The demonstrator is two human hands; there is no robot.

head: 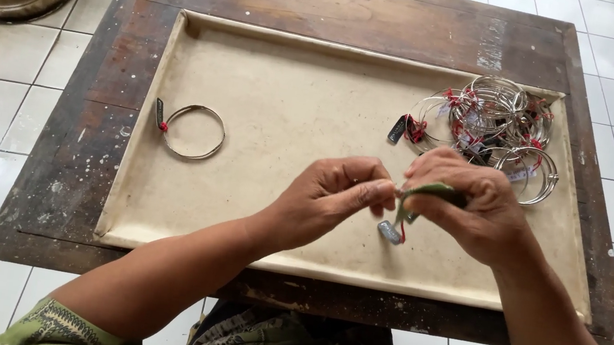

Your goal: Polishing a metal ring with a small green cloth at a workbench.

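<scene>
Over on the far left of the tray point(163, 202) a single silver bangle point(194, 132) is lying flat with a little dark tag point(160, 111) tied on by red thread, well apart from everything else. Moving along, my left hand point(335, 199) is hovering over the middle of the tray, fingers pinched narrow on the end of a small metal piece where it's meeting my other hand. Hanging just under that meeting point is a small grey tag point(391, 232) on a bit of red thread, dangling just above the tray. My right hand point(466, 211) is curled tight around a green cloth point(430, 190), and that cloth seems to be wrapping around whatever I'm holding, though I honestly can't tell how much of the piece is inside. Past my knuckles, in the tray's far right corner, a tangled pile of bangles point(497, 122) with red threads and dark tags is sitting bunched together. The whole tray is resting on a worn wooden table point(66, 166).
</scene>
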